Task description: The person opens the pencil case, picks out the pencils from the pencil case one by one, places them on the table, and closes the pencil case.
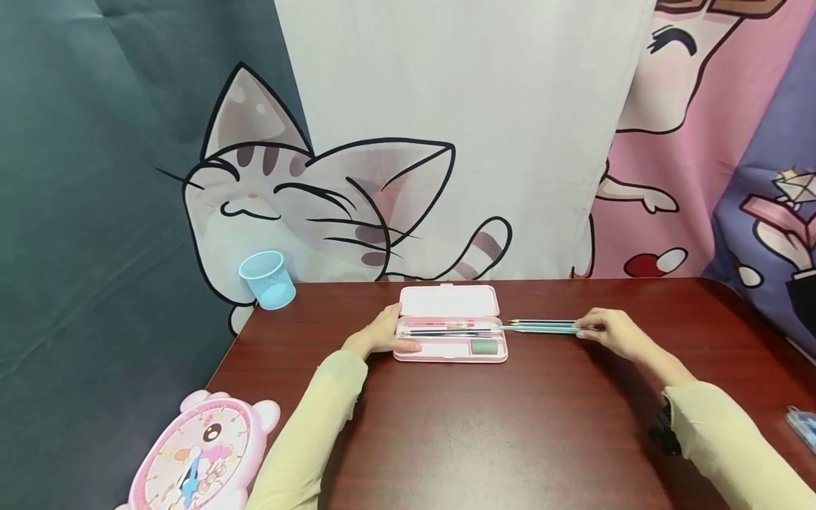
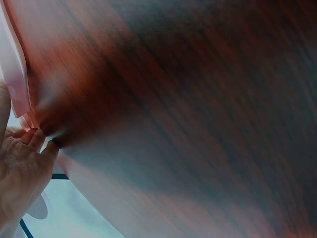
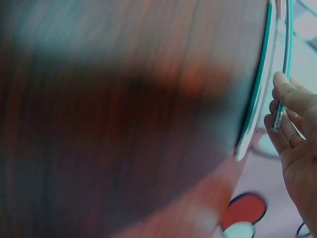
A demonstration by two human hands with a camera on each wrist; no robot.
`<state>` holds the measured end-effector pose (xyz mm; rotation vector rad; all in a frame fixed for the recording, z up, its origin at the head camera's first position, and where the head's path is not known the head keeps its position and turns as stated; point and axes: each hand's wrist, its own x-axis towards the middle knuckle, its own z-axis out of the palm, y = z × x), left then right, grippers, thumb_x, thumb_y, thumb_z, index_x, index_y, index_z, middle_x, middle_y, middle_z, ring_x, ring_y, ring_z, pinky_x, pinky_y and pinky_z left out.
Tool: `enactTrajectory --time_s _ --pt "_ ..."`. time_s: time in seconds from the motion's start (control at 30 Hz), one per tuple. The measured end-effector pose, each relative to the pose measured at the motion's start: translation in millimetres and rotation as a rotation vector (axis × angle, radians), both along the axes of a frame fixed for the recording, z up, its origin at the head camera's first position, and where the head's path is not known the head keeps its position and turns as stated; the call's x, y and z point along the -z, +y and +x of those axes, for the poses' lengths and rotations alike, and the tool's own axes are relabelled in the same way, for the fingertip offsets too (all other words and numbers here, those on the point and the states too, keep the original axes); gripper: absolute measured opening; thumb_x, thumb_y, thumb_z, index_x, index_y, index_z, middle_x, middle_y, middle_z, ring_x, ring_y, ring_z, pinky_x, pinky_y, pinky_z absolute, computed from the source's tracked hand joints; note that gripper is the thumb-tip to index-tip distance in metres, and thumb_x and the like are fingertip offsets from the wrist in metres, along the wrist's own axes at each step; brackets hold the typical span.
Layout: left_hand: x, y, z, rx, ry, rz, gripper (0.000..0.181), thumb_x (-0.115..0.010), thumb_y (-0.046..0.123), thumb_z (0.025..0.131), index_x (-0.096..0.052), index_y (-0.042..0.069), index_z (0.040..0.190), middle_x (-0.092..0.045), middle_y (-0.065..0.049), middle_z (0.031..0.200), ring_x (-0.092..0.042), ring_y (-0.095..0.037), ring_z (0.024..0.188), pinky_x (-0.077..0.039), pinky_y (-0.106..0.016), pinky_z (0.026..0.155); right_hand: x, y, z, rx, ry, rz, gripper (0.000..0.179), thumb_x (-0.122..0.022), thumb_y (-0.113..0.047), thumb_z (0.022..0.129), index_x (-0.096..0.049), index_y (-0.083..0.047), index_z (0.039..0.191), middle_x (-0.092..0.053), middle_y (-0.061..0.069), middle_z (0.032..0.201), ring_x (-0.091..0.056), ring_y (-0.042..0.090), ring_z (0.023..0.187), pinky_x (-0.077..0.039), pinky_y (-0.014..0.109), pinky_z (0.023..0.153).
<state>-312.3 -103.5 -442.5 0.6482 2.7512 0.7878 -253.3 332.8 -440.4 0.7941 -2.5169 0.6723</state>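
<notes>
A pink pencil case (image 1: 450, 358) lies open on the table with its lid folded back. Inside are several pencils (image 1: 440, 333) and a grey-green block (image 1: 484, 347). My left hand (image 1: 380, 333) holds the case's left end, thumb along the front part and fingers at the side toward the back. To the right of the case, my right hand (image 1: 610, 331) pinches the end of a teal pencil (image 3: 288, 44) between thumb and fingers, its far tip pointing at the case. More pencils (image 3: 258, 84) lie on the table beneath it.
A light blue mesh cup (image 1: 269, 282) stands at the table's back left corner. A pink bear-shaped clock (image 1: 197, 453) is at the front left. At the right edge, a bluish clear item (image 1: 803, 427) is partly cut off. A cartoon curtain (image 1: 523, 142) hangs behind the table (image 1: 484, 439).
</notes>
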Motion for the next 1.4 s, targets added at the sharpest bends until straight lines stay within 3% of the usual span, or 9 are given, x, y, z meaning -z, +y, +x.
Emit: enactTrajectory --time_s 0.13,0.27,0.5,0.63,0.77,1.0,1.2,1.4 --pt "2.4 -1.7 -1.6 0.008 -0.001 0.007 0.108 -0.075 0.053 0.065 -0.023 -0.005 0.139 -0.033 -0.024 0.138 -0.033 -0.032 0.129 -0.028 -0.043 0.108 4.3 17.1 6.5 0.077 -0.051 0.015 0.012 -0.075 0.003 0.064 -0.071 -0.002 0.074 -0.061 0.0 0.067 -0.042 -0.005 0.062 -0.035 0.016 0.054" --pt "0.1 -0.9 0.3 -0.022 -0.035 -0.01 0.103 -0.077 0.043 0.068 -0.021 -0.004 0.14 -0.031 -0.021 0.142 -0.03 -0.03 0.132 -0.025 -0.043 0.11 8.6 23.3 8.7 0.105 -0.053 0.051 0.012 -0.076 0.002 0.064 -0.07 -0.003 0.073 -0.062 0.003 0.07 -0.046 -0.002 0.063 -0.037 0.019 0.054" --pt "-5.3 -1.2 5.4 -0.026 -0.011 -0.047 0.099 -0.076 0.036 0.071 -0.02 -0.006 0.141 -0.031 -0.022 0.142 -0.03 -0.03 0.132 -0.026 -0.042 0.11 7.5 16.0 9.2 0.169 -0.074 0.133 0.012 -0.076 -0.004 0.067 -0.068 -0.008 0.075 -0.059 0.0 0.073 -0.054 0.009 0.065 -0.044 0.027 0.057" --pt "-6.2 -1.7 4.8 -0.024 -0.016 -0.048 0.1 -0.076 0.037 0.071 -0.019 -0.006 0.141 -0.03 -0.022 0.143 -0.029 -0.03 0.133 -0.026 -0.042 0.11 3.1 4.0 5.3 0.181 -0.09 0.074 0.013 -0.075 -0.004 0.068 -0.069 -0.007 0.079 -0.059 0.0 0.074 -0.052 0.012 0.067 -0.043 0.026 0.059" --pt "-6.6 -2.4 3.9 -0.031 -0.016 -0.048 0.1 -0.076 0.037 0.071 -0.019 -0.005 0.141 -0.03 -0.021 0.142 -0.03 -0.03 0.132 -0.026 -0.042 0.11 -4.0 -21.6 -4.2 0.125 -0.094 0.0 0.014 -0.074 -0.002 0.07 -0.069 -0.002 0.082 -0.06 0.003 0.074 -0.049 0.014 0.068 -0.042 0.026 0.061" --pt "-3.8 -2.1 1.1 -0.023 -0.026 -0.045 0.101 -0.075 0.038 0.071 -0.017 -0.002 0.143 -0.029 -0.019 0.144 -0.028 -0.027 0.133 -0.025 -0.04 0.111 -11.7 -71.7 -23.8 -0.001 -0.165 -0.027 0.012 -0.072 0.0 0.072 -0.068 0.0 0.083 -0.061 0.005 0.074 -0.053 0.012 0.067 -0.045 0.028 0.062" --pt "-5.2 -0.5 1.7 -0.023 -0.023 -0.039 0.1 -0.076 0.038 0.071 -0.018 -0.002 0.142 -0.03 -0.019 0.143 -0.029 -0.028 0.133 -0.025 -0.041 0.11 -13.8 -106.6 -33.6 -0.053 -0.234 -0.017 0.011 -0.07 -0.002 0.075 -0.068 0.0 0.085 -0.064 0.006 0.077 -0.056 0.012 0.069 -0.047 0.027 0.063" --pt "-5.6 3.1 3.1 -0.022 -0.008 -0.045 0.099 -0.076 0.039 0.071 -0.02 -0.005 0.14 -0.031 -0.021 0.141 -0.031 -0.029 0.131 -0.027 -0.041 0.109 -13.2 -135.0 -35.6 -0.098 -0.35 0.063 0.014 -0.067 -0.003 0.079 -0.067 0.001 0.092 -0.066 0.008 0.082 -0.061 0.016 0.076 -0.05 0.032 0.068"
